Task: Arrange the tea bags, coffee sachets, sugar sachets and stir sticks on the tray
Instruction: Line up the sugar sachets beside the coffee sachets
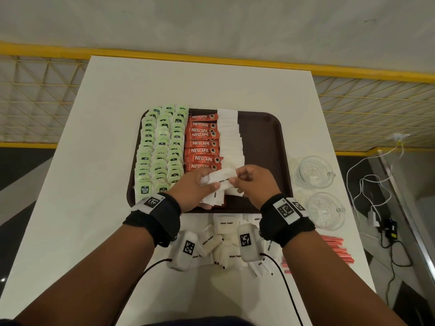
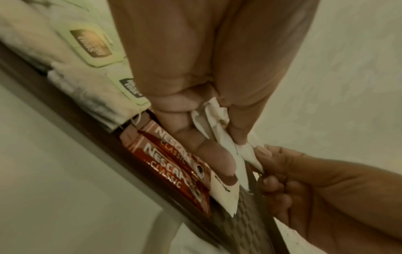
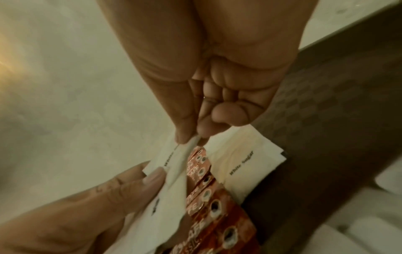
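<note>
tray (image 1: pixel 266 137) right part bare, open to reach from above. left part packed: tea bags (image 1: pixel 160 147), coffee sachets (image 1: pixel 202 142), row of sugar sachets (image 1: pixel 231 140) side by side. both hands (image 1: pixel 195 187) (image 1: pixel 253 182) over near edge of tray, blocking it. loose sugar pile (image 1: pixel 226 241) on desk (image 1: pixel 98 184) between wrists. two glass cups (image 1: pixel 314 171) and stir sticks (image 1: pixel 339 250) crowd desk right of tray. desk left of tray and beyond it bare.
</note>
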Motion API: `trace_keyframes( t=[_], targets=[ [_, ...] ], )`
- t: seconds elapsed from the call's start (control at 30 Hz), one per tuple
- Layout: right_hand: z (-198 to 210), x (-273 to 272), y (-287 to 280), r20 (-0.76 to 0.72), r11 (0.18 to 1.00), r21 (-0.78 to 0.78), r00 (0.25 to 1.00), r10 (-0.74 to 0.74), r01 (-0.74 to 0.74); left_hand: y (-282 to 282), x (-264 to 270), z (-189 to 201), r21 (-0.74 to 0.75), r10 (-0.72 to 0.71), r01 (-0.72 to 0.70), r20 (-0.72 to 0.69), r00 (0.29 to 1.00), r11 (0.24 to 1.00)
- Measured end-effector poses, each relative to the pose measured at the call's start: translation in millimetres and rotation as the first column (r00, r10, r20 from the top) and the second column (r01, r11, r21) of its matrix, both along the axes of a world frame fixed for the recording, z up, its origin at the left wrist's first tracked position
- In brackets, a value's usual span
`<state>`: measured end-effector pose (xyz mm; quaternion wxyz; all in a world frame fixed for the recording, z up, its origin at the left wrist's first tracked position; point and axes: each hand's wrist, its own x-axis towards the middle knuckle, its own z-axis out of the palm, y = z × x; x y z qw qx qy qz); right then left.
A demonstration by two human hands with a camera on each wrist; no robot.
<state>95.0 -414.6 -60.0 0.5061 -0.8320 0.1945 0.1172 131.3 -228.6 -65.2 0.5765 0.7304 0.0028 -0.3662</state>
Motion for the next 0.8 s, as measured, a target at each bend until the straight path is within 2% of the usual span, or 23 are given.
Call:
trace_keyframes(
  t=[0.1,0.2,0.57,0.7,0.8],
  targets=[
    [-6.6,-12.3,-12.0,-0.059,0.990,0.075,0.991,-0.117,0.121,4.3,2.3,0.8,-0.005,0.032,-0.033,-0.005,0.999,0.999],
    [-16.6,-22.4,-21.6,-0.118,0.983,0.039,0.977,-0.175,0.180,10.7,6.0,1.2,-0.001,0.074,-0.074,-0.025,0.997,0.997],
    [-36.5,-12.2,-17.6,-0.187,0.960,-0.269,0.974,-0.130,0.077,16.3,5.8,1.1,-0.031,0.090,-0.092,-0.065,0.994,0.995],
    [-27.2,-12.7,-15.6,-0.091,0.947,-0.298,0.984,-0.153,0.119,13.4,4.8,1.8,0.003,0.050,-0.050,-0.030,0.998,0.999],
    [-10.3,-11.2,-7.4,-0.015,0.980,-0.195,0.999,-0.044,0.040,6.6,2.9,2.1,0.007,0.003,-0.003,-0.021,1.000,1.000]
  ],
)
